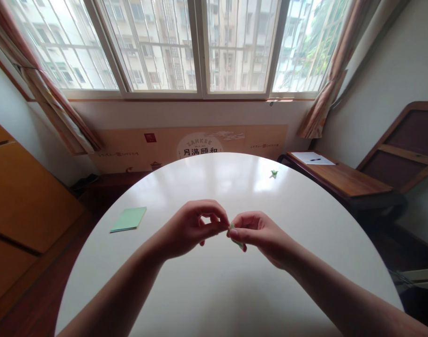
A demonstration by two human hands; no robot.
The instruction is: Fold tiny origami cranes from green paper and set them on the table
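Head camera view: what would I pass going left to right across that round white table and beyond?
Flat pale green paper pad → left hand → small green folded paper pinched by both hands → right hand → white sheet with black pen on the brown wooden side desk.

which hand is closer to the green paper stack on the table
Left. The left hand is to the right of the green paper stack, with bare table between them. The right hand is farther right, beyond the left. Both pinch a small folded green piece.
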